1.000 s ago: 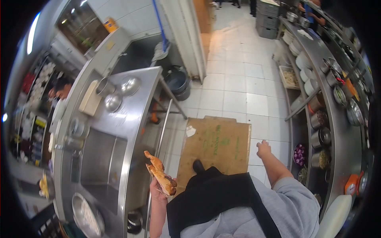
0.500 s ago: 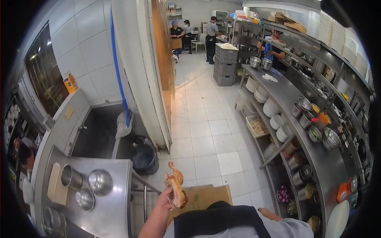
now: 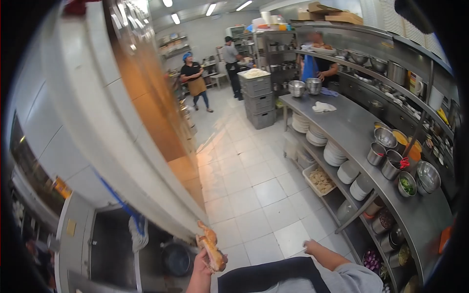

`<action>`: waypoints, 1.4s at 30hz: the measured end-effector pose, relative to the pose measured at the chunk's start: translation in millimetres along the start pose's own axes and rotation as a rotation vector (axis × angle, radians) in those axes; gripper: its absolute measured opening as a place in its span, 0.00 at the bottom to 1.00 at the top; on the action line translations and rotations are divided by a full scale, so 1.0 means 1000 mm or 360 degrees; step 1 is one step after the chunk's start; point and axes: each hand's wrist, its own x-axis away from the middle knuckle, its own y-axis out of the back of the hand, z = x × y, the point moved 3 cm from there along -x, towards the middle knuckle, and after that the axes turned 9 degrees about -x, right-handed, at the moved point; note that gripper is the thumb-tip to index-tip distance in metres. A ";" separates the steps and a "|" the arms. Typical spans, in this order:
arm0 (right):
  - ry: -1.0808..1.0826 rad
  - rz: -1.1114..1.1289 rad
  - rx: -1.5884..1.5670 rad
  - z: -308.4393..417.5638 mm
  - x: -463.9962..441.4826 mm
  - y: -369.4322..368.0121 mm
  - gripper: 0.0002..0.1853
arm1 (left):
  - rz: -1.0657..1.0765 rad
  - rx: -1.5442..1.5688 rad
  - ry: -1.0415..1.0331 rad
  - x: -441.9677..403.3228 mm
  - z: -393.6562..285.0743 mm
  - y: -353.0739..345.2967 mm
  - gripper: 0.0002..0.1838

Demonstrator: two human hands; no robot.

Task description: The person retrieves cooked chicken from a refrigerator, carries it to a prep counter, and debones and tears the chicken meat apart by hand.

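Left hand (image 3: 201,267) was closed around roasted meat piece (image 3: 210,248), held upright just left of the black apron (image 3: 273,274). Right hand (image 3: 311,248) was held out over floor tiles (image 3: 291,236); finger opening couldn't be told. Vs 0.5 s ago: meat grip was kept, floor cardboard was lost from view.

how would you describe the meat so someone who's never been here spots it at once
Start from the black apron at the bottom of the view. Just beside it, the wearer's left hand holds up the meat. It is a long golden-brown piece, thin at the top and thicker lower down, its colour unlike the dark bucket and pale floor on either side.
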 end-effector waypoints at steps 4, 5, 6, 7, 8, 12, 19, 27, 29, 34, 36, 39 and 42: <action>-0.0002 -0.0043 -0.0139 0.095 -0.075 0.079 0.19 | -0.0046 0.0089 0.0139 -0.065 -0.037 -0.019 0.18; 0.0025 -0.0051 -0.0181 0.094 -0.099 0.086 0.19 | -0.0018 0.0077 0.0138 -0.090 -0.046 -0.022 0.19; 0.0057 -0.0050 -0.0221 0.097 -0.122 0.088 0.19 | -0.0001 0.0069 0.0134 -0.112 -0.055 -0.020 0.19; 0.0034 -0.0058 -0.0241 0.092 -0.139 0.092 0.19 | -0.0127 -0.0039 0.0051 -0.134 -0.066 -0.014 0.20; 0.0019 -0.0025 -0.0151 0.080 -0.152 0.090 0.19 | -0.0129 -0.0053 0.0075 -0.156 -0.077 -0.017 0.20; -0.0268 0.0293 0.0250 -0.021 -0.196 0.059 0.21 | -0.0014 0.0072 0.0063 -0.251 -0.137 -0.027 0.22; -0.0528 0.0329 0.0138 -0.082 -0.203 0.147 0.20 | 0.0139 0.0013 0.0042 -0.433 -0.228 -0.069 0.19; -0.0543 0.0286 -0.0170 -0.051 -0.463 0.210 0.21 | 0.0209 0.0076 -0.0038 -0.579 -0.292 -0.118 0.17; -0.0398 0.0329 -0.0098 -0.032 -0.561 0.224 0.21 | 0.0031 0.0082 -0.0146 -0.595 -0.310 -0.123 0.17; 0.0088 -0.0030 -0.0177 0.146 -0.716 0.385 0.19 | -0.0185 0.0158 -0.0194 -0.651 -0.358 -0.102 0.21; 0.0185 -0.0063 -0.0268 0.186 -0.777 0.411 0.18 | -0.0321 0.0083 -0.0184 -0.658 -0.376 -0.108 0.20; 0.0249 -0.0021 -0.0332 0.231 -0.845 0.435 0.17 | -0.0330 -0.0196 0.0043 -0.670 -0.404 -0.087 0.18; 0.0270 0.0082 -0.0365 0.247 -0.890 0.435 0.17 | -0.0764 -0.0532 0.0473 -0.692 -0.415 0.003 0.17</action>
